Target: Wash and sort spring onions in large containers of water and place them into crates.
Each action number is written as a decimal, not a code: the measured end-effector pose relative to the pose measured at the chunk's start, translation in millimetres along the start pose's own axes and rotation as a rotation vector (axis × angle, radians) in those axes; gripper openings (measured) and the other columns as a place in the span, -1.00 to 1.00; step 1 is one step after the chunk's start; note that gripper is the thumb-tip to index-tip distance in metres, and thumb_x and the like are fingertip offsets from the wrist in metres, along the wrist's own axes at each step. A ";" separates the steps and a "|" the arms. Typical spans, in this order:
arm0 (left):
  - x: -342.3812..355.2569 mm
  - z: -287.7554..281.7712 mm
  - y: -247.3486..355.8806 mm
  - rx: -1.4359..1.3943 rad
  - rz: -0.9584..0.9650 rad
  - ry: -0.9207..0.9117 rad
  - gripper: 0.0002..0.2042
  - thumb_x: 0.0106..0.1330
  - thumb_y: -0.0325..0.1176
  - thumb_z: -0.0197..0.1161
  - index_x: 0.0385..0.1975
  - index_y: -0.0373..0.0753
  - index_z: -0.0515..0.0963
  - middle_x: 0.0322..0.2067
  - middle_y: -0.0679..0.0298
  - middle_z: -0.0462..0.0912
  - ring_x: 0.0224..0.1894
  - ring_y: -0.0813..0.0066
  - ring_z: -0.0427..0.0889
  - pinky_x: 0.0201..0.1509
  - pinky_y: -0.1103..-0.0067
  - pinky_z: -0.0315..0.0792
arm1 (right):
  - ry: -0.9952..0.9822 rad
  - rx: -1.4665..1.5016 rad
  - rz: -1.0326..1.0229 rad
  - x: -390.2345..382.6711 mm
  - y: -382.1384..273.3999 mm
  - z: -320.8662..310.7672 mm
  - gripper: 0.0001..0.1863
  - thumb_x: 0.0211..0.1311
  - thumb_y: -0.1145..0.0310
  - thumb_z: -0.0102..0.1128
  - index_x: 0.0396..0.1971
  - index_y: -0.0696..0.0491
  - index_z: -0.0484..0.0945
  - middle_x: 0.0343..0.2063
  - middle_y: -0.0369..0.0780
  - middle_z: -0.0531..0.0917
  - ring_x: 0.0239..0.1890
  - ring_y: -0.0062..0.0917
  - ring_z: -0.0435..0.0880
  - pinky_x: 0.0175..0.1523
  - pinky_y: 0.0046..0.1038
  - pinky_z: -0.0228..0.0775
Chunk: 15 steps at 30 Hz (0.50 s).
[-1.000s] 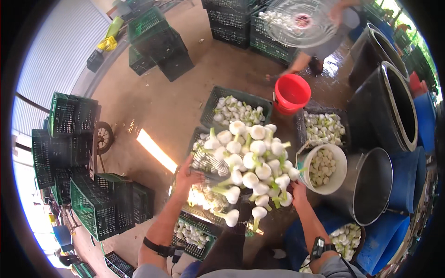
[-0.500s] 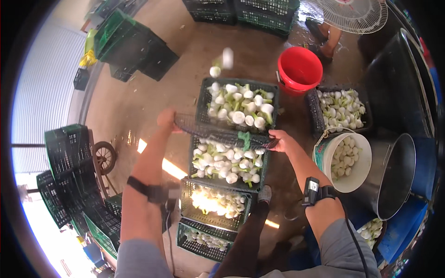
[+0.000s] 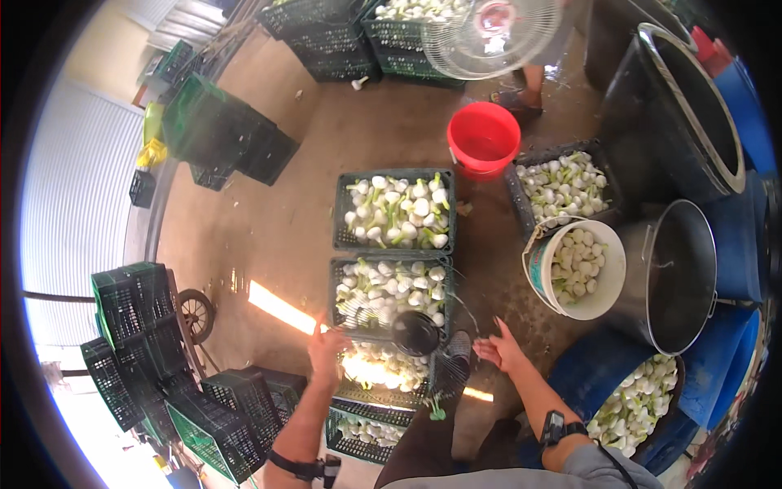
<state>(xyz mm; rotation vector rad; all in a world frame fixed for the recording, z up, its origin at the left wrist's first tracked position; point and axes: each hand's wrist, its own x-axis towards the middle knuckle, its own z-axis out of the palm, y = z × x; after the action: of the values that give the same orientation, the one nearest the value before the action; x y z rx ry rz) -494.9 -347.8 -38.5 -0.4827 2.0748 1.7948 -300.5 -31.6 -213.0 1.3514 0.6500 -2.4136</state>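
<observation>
My left hand [image 3: 326,356] and my right hand [image 3: 503,352] are at opposite sides of a shallow round wire basket, their fingers at its rim. The basket looks like a fan guard, with a black disc [image 3: 415,333] at its middle and a green tie [image 3: 437,410] on its near side. Through its thin, partly blurred wires show white garlic bulbs [image 3: 389,285] in a dark plastic crate [image 3: 332,281]. Just beyond, another crate [image 3: 336,213] holds bulbs with short green stems [image 3: 399,210]. Sunlight falls on the bulbs nearer to me.
At right are a white bucket [image 3: 533,265] of bulbs, a red bucket [image 3: 484,138], a tall metal pot [image 3: 684,277] and a black tub [image 3: 688,106]. A person's foot [image 3: 519,101] shows beside a fan [image 3: 489,37]. Stacked crates [image 3: 134,342] and a wheel [image 3: 195,316] are at left.
The wire basket has come back toward me from above the crates and turned from edge-on to flat. The bulbs falling by the far crate are gone from the air. My view has shifted.
</observation>
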 end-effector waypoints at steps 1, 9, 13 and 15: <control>-16.9 12.5 -11.6 0.035 0.048 -0.089 -0.35 0.04 -0.54 0.00 0.25 -0.24 0.08 -0.21 0.08 0.51 -0.31 0.38 0.58 -0.35 0.58 0.52 | 0.000 0.018 -0.023 -19.9 11.5 -25.8 -0.33 0.23 0.59 -0.27 0.28 -0.28 -0.13 -0.27 0.08 0.55 -0.32 -0.22 0.64 -0.24 -0.21 0.56; -232.1 195.4 26.6 0.114 0.207 -0.776 0.04 -0.12 -0.13 0.31 0.32 -0.15 -0.28 0.27 0.05 0.01 0.15 0.17 0.27 0.14 0.33 0.19 | 0.339 0.401 -0.488 -266.6 77.4 -183.3 -0.37 0.30 0.50 -0.24 0.29 -0.26 -0.16 -0.23 0.02 0.57 -0.28 -0.32 0.64 -0.22 -0.34 0.54; -363.5 278.2 -17.7 0.220 0.309 -1.126 -0.04 -0.15 -0.37 0.18 0.33 -0.03 -0.22 0.31 0.11 -0.11 0.23 0.13 0.17 0.08 0.33 0.28 | 0.577 0.571 -0.547 -400.6 156.3 -263.2 -0.32 0.25 0.54 -0.19 0.29 -0.23 -0.18 -0.22 0.02 0.56 -0.28 -0.33 0.64 -0.22 -0.35 0.54; -423.3 317.7 -47.7 0.276 0.283 -1.212 -0.06 -0.12 -0.33 0.20 0.33 -0.02 -0.21 0.31 0.11 -0.12 0.25 0.13 0.14 0.07 0.32 0.29 | 0.705 0.676 -0.533 -460.7 202.0 -291.9 -0.23 0.18 0.61 -0.14 0.28 -0.27 -0.24 -0.23 0.04 0.54 -0.30 -0.30 0.64 -0.24 -0.36 0.54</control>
<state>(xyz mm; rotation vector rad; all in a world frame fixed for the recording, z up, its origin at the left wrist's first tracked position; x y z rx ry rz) -86.5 -29.0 79.2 0.8277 1.4372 1.2972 240.3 -34.3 0.8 2.6680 0.3643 -2.6483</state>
